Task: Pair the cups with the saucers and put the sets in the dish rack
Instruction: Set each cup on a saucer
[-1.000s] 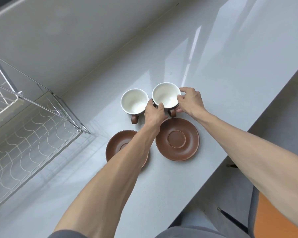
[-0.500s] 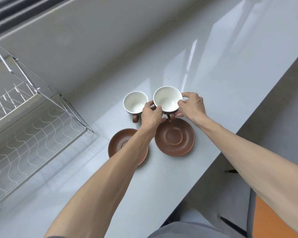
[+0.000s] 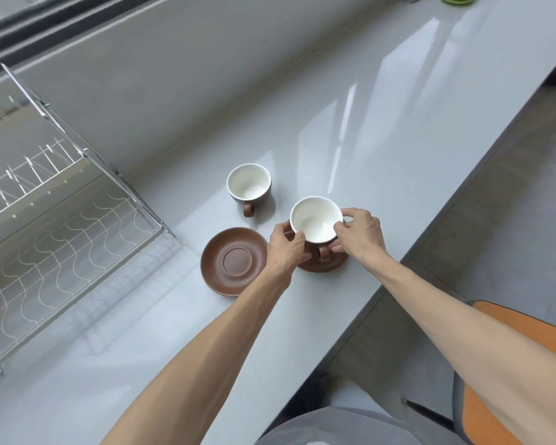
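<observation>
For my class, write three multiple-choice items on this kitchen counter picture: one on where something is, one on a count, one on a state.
1. Where is the dish rack?
A. left of the saucers
B. right of the saucers
C. on the chair

2. How many cups are in view?
A. one
B. two
C. four

3. What state is the empty saucer in?
A. bare on the counter
B. holding a cup
C. inside the rack

Key: 1 A, the rack stands at the left edge. 2 B, the free cup plus the held cup. 3 A, nothing sits on it; the left hand and right hand hold the other cup over the far saucer.
</observation>
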The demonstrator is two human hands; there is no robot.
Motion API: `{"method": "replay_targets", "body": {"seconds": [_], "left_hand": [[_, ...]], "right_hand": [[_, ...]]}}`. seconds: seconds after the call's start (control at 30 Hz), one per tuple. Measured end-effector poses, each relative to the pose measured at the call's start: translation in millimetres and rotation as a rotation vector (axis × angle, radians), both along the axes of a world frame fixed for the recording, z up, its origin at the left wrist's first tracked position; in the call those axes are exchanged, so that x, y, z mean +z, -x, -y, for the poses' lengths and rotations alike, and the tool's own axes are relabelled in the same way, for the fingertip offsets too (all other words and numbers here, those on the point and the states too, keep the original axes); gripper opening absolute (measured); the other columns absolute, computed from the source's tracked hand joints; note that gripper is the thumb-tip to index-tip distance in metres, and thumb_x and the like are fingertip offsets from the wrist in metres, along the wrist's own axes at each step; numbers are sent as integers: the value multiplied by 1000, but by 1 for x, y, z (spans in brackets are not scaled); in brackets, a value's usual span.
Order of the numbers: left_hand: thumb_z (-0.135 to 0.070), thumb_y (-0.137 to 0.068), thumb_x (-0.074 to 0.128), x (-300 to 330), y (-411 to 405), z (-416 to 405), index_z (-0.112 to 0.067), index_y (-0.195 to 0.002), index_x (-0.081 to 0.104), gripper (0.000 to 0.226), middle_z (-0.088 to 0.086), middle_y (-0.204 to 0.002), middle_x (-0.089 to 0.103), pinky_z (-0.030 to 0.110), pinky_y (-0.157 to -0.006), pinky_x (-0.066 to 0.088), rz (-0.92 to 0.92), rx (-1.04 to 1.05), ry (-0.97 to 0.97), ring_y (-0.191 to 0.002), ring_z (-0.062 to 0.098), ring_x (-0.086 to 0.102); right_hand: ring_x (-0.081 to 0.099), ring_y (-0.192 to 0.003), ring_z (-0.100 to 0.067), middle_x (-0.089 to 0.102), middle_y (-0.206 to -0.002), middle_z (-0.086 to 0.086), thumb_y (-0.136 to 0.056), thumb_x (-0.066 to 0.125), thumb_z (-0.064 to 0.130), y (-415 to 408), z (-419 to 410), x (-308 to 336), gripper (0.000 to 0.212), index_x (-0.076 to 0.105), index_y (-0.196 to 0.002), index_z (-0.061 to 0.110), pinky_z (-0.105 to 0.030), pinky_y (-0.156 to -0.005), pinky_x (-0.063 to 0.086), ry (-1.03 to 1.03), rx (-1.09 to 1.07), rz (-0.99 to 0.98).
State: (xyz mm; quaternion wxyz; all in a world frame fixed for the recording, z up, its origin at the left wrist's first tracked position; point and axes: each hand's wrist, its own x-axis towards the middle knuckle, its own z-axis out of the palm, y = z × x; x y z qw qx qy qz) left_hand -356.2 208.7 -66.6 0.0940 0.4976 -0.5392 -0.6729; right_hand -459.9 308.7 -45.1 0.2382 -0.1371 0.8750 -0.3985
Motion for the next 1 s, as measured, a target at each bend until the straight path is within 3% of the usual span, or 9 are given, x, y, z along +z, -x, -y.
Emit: {"method": "replay_targets", "body": {"seconds": [0.2, 0.47, 0.67, 0.8, 0.87, 1.0], "left_hand": [[-12, -95, 54, -7, -11, -8, -11, -135, 49, 40, 12, -130, 58, 35, -78, 63, 22, -22, -20, -116, 33, 66], [-13, -95, 54, -11, -12, -9, -11, -137, 48, 43, 12, -132, 57, 35, -78, 62, 24, -42, -28, -117, 33, 65], [-13, -96, 54, -12, -10, -6, -11, -138, 46, 43, 10, -132, 55, 36, -81, 62, 16, -62, -21, -119, 32, 64], [-13, -96, 55, -12, -9, -5, -12, -140, 45, 45, 8, -130, 55, 38, -82, 62, 21, -75, -19, -118, 31, 64], [-14, -95, 55, -12, -9, -3, -12, -140, 45, 46, 8, -130, 56, 37, -81, 62, 30, -90, -14, -119, 30, 63], [-20, -95, 57, -13, -12, 9, -14, -139, 48, 45, 10, -130, 60, 37, -81, 62, 58, -150, 20, -113, 26, 64]], "right_hand": [[75, -57, -28, 75, -67, -16, -87, 46, 5, -14, -11, -9, 26, 67, -102, 9, -44, -76, 63, -8, -13, 16], [75, -56, -27, 75, -68, -14, -87, 47, 7, -17, -15, -15, 21, 58, -94, 23, -45, -77, 62, 19, -35, 37], [75, -57, -24, 76, -72, -10, -89, 48, 9, -12, -14, -21, 35, 62, -120, 15, -43, -77, 63, 21, -50, 55], [75, -57, -23, 76, -70, -7, -89, 49, 14, -10, -15, -22, 35, 61, -123, 17, -42, -80, 61, -5, -34, 40], [75, -66, -25, 77, -74, -6, -89, 48, 20, -8, -15, -22, 36, 59, -123, 19, -42, -81, 60, -80, 4, 3], [66, -105, -36, 74, -112, -7, -93, 46, 38, -2, -12, -16, 43, 57, -131, 22, -42, -89, 52, -268, 68, -164]]}}
